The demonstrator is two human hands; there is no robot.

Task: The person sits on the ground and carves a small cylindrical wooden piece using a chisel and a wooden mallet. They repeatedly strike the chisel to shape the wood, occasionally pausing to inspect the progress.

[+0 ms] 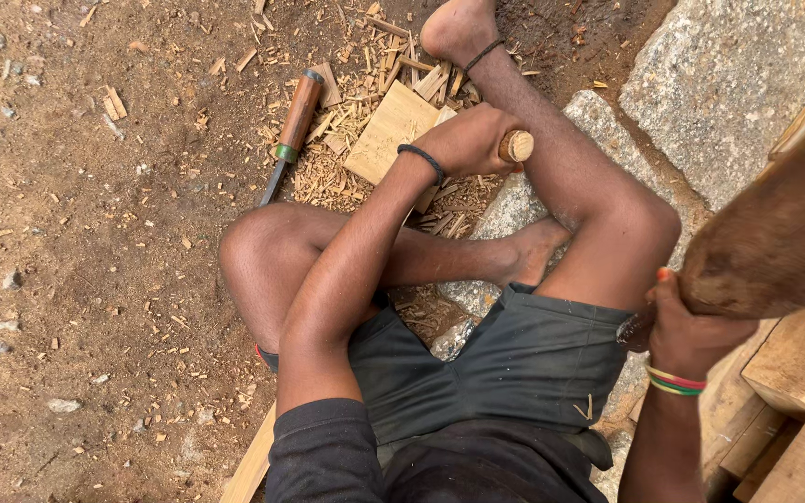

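Note:
I sit on the ground with my legs folded. My left hand (466, 142) is closed around a tool with a round wooden handle end (517, 145), held over a flat pale wood block (391, 126) that lies among wood chips. The tool's lower part is hidden by my hand. My right hand (689, 328), with coloured bands on the wrist, grips the end of a thick brown wooden club (780, 228) raised at the right, close to the camera.
A second chisel (293, 126) with a brown handle and green ring lies on the dirt left of the block. Large grey stones (729, 79) lie at the upper right. Pale timber pieces (798, 359) are stacked at the lower right.

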